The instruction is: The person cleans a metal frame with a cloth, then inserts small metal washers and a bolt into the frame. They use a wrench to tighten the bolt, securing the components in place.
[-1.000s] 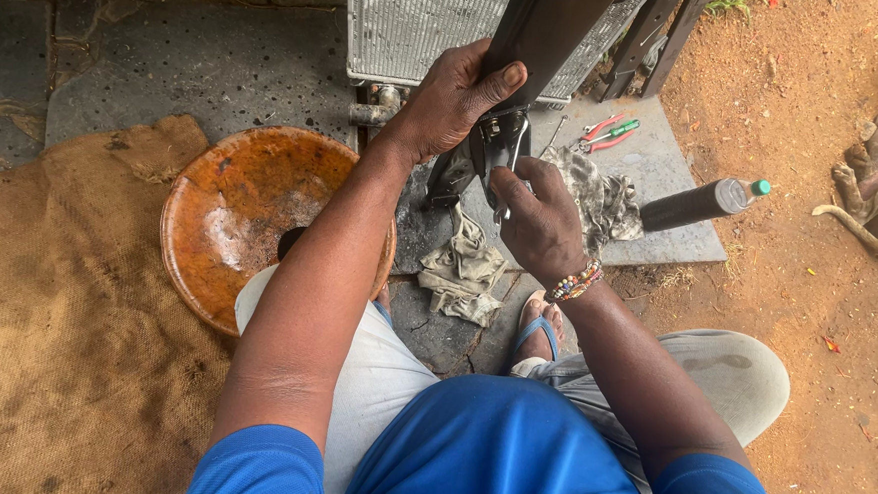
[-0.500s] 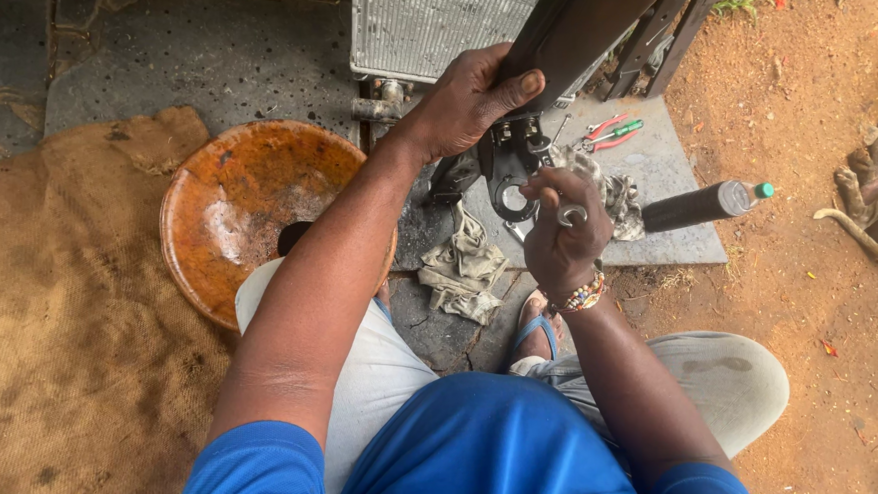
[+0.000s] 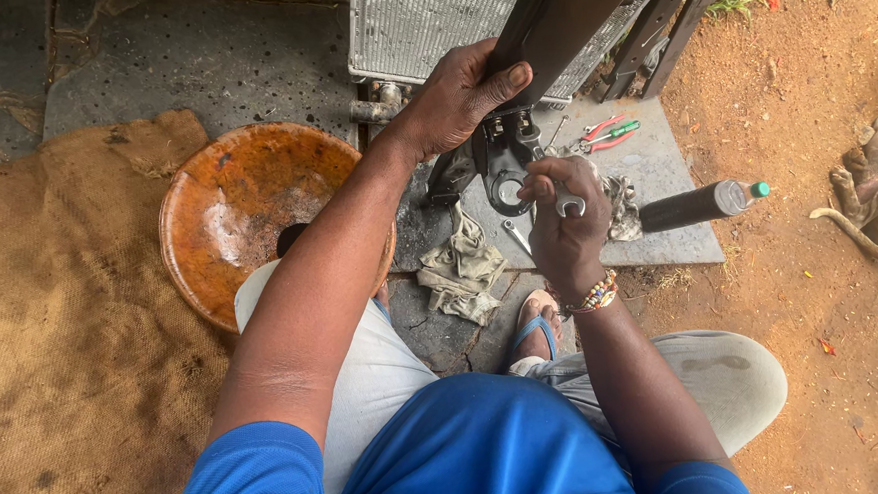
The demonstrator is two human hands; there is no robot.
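Grip of the right hand (image 3: 565, 232), frame centre, closed round a small wrench (image 3: 567, 205), jaw end up against the black bracket (image 3: 505, 168); half a second back the hand sat slightly lower. Left hand (image 3: 456, 101) wraps the dark bar (image 3: 562, 15) just above, unchanged. Outward: rag (image 3: 460, 266) below on the stone slab (image 3: 655, 170), pliers (image 3: 605, 133) upper right, black bottle (image 3: 702, 203) right, rusty bowl (image 3: 242, 212) left, burlap (image 3: 63, 327) far left.

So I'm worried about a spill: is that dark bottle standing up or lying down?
Lying down. The dark bottle rests on its side on the grey slab, capped end pointing right.
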